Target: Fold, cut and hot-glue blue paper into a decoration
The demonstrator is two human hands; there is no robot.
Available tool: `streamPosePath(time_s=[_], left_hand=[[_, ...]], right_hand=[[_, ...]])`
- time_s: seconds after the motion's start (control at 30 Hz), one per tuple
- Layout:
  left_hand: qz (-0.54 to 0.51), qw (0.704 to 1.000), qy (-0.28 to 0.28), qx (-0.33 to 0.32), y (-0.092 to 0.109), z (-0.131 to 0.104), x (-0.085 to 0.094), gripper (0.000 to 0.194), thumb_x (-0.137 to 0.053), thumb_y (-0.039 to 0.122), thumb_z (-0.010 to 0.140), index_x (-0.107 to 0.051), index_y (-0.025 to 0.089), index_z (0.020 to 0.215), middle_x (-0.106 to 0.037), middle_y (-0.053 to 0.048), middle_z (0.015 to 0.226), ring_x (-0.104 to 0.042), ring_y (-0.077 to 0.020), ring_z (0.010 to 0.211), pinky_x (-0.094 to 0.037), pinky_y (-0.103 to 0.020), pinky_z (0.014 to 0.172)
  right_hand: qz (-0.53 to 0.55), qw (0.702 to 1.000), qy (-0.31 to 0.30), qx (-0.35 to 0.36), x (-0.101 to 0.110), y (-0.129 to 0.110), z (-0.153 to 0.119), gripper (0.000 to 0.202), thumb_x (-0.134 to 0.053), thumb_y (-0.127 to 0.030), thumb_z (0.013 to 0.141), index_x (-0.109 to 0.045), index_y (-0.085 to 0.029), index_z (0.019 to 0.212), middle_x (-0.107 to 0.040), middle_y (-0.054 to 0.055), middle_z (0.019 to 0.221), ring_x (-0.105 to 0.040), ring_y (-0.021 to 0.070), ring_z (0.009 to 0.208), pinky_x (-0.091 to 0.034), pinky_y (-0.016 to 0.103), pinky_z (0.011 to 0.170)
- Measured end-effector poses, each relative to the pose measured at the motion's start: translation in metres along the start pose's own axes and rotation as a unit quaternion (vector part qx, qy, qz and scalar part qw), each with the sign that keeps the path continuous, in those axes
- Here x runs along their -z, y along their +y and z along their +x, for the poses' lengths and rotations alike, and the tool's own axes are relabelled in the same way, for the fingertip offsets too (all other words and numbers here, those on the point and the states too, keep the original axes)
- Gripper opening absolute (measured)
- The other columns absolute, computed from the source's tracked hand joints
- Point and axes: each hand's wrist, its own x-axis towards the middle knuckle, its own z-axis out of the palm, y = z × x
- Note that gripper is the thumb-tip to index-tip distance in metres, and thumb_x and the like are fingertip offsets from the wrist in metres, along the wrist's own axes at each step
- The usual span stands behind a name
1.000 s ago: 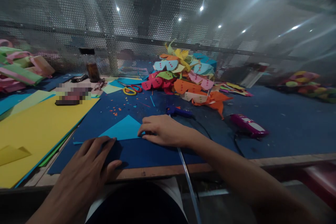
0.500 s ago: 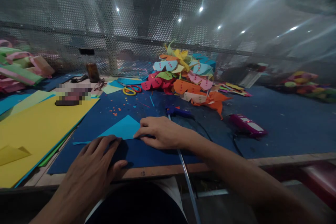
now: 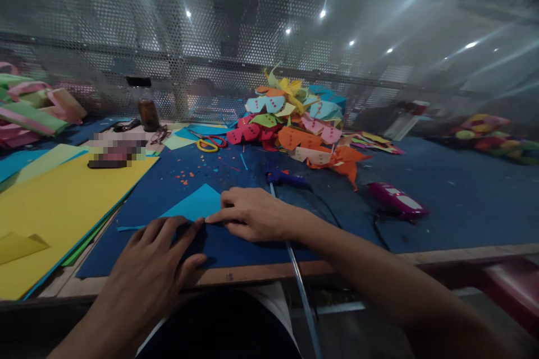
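A blue sheet of paper (image 3: 197,201), folded to a point at the top, lies on the dark blue table mat. My left hand (image 3: 158,247) rests on its lower left edge, fingers stretched out and thumb apart. From the right, my right hand (image 3: 248,214) presses its outstretched index fingertip onto the lower fold, close to the left index fingertip. Its other fingers are partly bent, and part of the paper is hidden under both hands. Beyond the right hand lies a blue glue gun (image 3: 288,178), with a long clear stick (image 3: 300,280) running under the right forearm and over the table edge.
Behind the paper are scissors (image 3: 208,145), paper scraps and a tall pile of coloured paper shapes (image 3: 301,137). Yellow sheets (image 3: 76,196) lie at left, a blurred-out object (image 3: 118,151) on them. A bottle (image 3: 148,109) stands behind. A purple corded device (image 3: 396,201) sits at right.
My right index finger has slid left along the lower fold until it nearly meets the left fingertips. My left hand has barely moved, and the paper stays in place.
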Motion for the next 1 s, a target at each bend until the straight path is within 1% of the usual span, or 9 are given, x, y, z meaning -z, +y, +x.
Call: streamPosePath(time_s=[0.1,0.27,0.37,0.5,0.63,0.77,0.87,1.0], left_hand=[[-0.001,1.000,0.003,-0.001,-0.001,0.000,-0.001,0.044,-0.046,0.050,0.100,-0.064,0.024,0.131,-0.068,-0.014,0.116,-0.062,-0.0313,0.094,-0.051,-0.042,0.070],[-0.006,1.000,-0.001,-0.003,-0.001,-0.002,0.000,0.047,-0.047,0.050,0.100,-0.063,0.021,0.132,-0.068,-0.014,0.118,-0.062,-0.0319,0.099,-0.051,-0.044,0.076],[-0.002,1.000,0.008,-0.006,-0.002,-0.004,0.000,0.050,-0.045,0.051,0.100,-0.061,0.019,0.135,-0.069,-0.013,0.119,-0.062,-0.0320,0.100,-0.052,-0.044,0.078],[0.002,1.000,0.001,0.001,-0.002,-0.008,0.001,0.053,-0.044,0.054,0.100,-0.058,0.021,0.139,-0.069,-0.012,0.123,-0.062,-0.0316,0.104,-0.052,-0.043,0.079],[0.001,1.000,-0.013,0.006,-0.004,-0.009,0.000,0.052,-0.045,0.055,0.100,-0.057,0.022,0.140,-0.068,-0.010,0.126,-0.061,-0.0312,0.106,-0.052,-0.044,0.083],[-0.007,1.000,0.000,0.008,-0.006,-0.010,-0.002,0.053,-0.046,0.056,0.099,-0.056,0.022,0.138,-0.069,-0.009,0.124,-0.062,-0.0316,0.104,-0.053,-0.045,0.083],[-0.018,1.000,0.009,0.012,-0.007,-0.012,-0.003,0.053,-0.046,0.057,0.099,-0.055,0.022,0.138,-0.069,-0.009,0.124,-0.062,-0.0315,0.105,-0.052,-0.045,0.084],[-0.021,0.999,0.025,0.003,-0.006,-0.012,-0.003,0.053,-0.046,0.058,0.098,-0.055,0.021,0.137,-0.069,-0.010,0.123,-0.062,-0.0319,0.103,-0.052,-0.046,0.082]], right_hand=[[0.020,1.000,0.008,-0.002,0.000,0.002,-0.001,0.035,-0.056,-0.018,0.096,-0.071,-0.024,0.126,-0.065,0.009,0.107,-0.060,0.0213,0.096,-0.048,0.032,0.082],[0.069,0.997,0.036,-0.016,-0.002,0.006,-0.003,0.026,-0.058,-0.017,0.096,-0.074,-0.019,0.115,-0.068,0.007,0.103,-0.062,0.0197,0.097,-0.048,0.030,0.084],[0.110,0.993,0.044,-0.027,-0.004,0.010,-0.003,0.021,-0.058,-0.017,0.097,-0.075,-0.018,0.108,-0.069,0.007,0.103,-0.064,0.0184,0.097,-0.048,0.028,0.085],[0.156,0.986,0.039,-0.039,-0.006,0.015,-0.002,0.015,-0.062,-0.015,0.095,-0.073,-0.017,0.104,-0.067,0.005,0.100,-0.064,0.0160,0.092,-0.047,0.025,0.082],[0.183,0.981,0.036,-0.052,-0.005,0.017,-0.002,0.008,-0.064,-0.013,0.092,-0.071,-0.015,0.095,-0.066,0.004,0.096,-0.062,0.0151,0.086,-0.046,0.025,0.077],[0.204,0.977,0.028,-0.061,-0.002,0.018,-0.003,0.004,-0.066,-0.013,0.091,-0.070,-0.015,0.091,-0.066,0.004,0.093,-0.061,0.0142,0.084,-0.044,0.024,0.075],[0.208,0.975,0.019,-0.077,0.001,0.018,-0.004,0.004,-0.067,-0.012,0.090,-0.070,-0.014,0.092,-0.066,0.003,0.093,-0.061,0.0139,0.083,-0.044,0.024,0.073],[0.210,0.973,0.007,-0.093,0.003,0.018,-0.005,0.005,-0.067,-0.014,0.090,-0.071,-0.014,0.093,-0.067,0.004,0.094,-0.061,0.0142,0.084,-0.044,0.024,0.073]])
